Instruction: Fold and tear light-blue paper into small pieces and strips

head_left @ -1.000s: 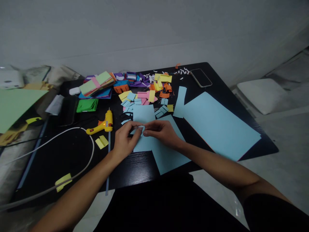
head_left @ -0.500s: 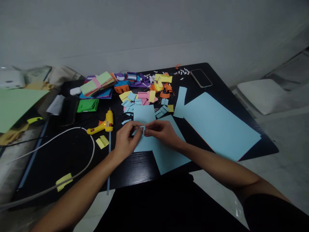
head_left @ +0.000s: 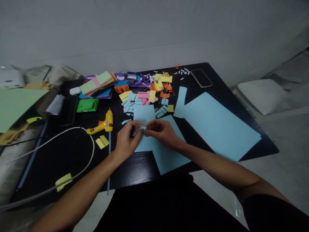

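Near edge: desk (head_left: pixel 130 172) is showing bare black wood, glue stick (head_left: pixel 109 170) is running up from it to the glue gun
Left foreground: white cable (head_left: pixel 93 148) is looping over the desk, yellow paper piece (head_left: pixel 63 181) is lying right by it, contact unclear
Lower sheet: light-blue sheet (head_left: pixel 171 156) is lying under the right wrist, angled
Left hand: left hand (head_left: pixel 127 137) is pinching the small blue piece between thumb and fingers
Right hand: right hand (head_left: pixel 162 131) is gripping the same piece from its side, thumb and fingertips closed on it
Work piece: small blue piece (head_left: pixel 143 128) is sitting between both sets of fingertips, above the blue sheets, mostly hidden; fold shape can't be read
Left of hands: yellow glue gun (head_left: pixel 104 125) is lying on its side, nozzle pointing away
Right of hands: big blue paper stack (head_left: pixel 222 125) is lying skewed, blue strip (head_left: pixel 180 102) is lying just beside it
Beyond hands: blue cut pieces (head_left: pixel 161 111) are lying scattered
Far edge: phone (head_left: pixel 201 78) is resting at the right, white scraps (head_left: pixel 184 71) are lying near it
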`<state>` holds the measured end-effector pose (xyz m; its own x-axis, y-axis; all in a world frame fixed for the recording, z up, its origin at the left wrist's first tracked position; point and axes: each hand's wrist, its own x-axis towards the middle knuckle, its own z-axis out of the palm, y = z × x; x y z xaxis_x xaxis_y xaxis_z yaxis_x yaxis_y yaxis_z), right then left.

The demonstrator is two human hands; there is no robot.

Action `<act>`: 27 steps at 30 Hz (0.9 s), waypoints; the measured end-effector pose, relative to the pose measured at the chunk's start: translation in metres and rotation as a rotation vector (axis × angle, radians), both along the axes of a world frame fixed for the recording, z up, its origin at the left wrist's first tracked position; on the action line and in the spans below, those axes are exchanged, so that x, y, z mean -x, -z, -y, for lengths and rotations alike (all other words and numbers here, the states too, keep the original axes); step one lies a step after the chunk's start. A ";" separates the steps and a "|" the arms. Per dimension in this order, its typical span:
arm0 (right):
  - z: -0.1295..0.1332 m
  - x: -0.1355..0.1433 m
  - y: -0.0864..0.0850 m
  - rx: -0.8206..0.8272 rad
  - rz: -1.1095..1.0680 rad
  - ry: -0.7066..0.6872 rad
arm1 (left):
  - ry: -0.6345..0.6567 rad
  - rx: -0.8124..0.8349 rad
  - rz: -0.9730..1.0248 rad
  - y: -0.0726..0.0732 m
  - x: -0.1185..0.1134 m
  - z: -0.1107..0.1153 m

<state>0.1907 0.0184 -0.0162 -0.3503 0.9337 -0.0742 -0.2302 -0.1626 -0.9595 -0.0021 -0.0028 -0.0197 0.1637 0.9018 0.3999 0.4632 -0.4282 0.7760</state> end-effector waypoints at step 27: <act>0.003 0.000 -0.001 -0.098 0.076 0.080 | 0.034 -0.019 -0.051 -0.004 0.001 0.000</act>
<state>0.1903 0.0156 -0.0148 -0.2712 0.9625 -0.0047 -0.1643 -0.0511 -0.9851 -0.0029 -0.0029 -0.0159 0.2145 0.8876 0.4076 0.4867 -0.4590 0.7433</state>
